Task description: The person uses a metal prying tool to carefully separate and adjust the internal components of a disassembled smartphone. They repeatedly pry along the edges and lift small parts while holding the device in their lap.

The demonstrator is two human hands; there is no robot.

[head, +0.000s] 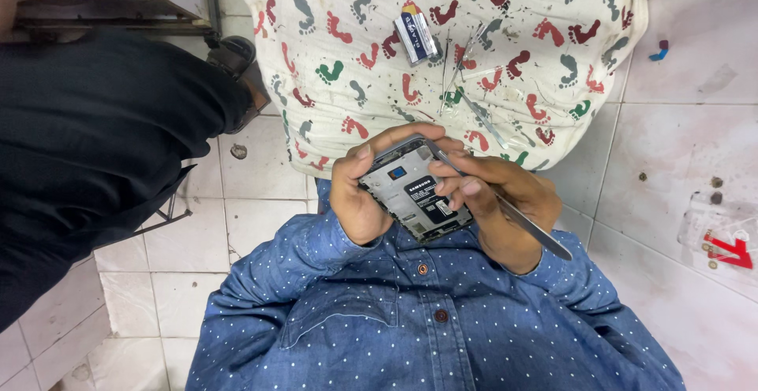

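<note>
Our blue dotted shirt (410, 320) fills the foreground, and just above it our left hand (359, 194) wraps its fingers around an opened smartphone (414, 194), back cover off. Our right hand (493, 198) pinches metal tweezers (505, 205) against the phone's upper edge, over a footprint-patterned cloth (442, 52) carrying a small battery (416, 36).

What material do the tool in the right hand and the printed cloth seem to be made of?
Tool: probably metal, a thin grey strip with a dull sheen along its flat length.
Printed cloth: looks like soft woven cotton, matte and wrinkled, speckled with dark spots.
</note>
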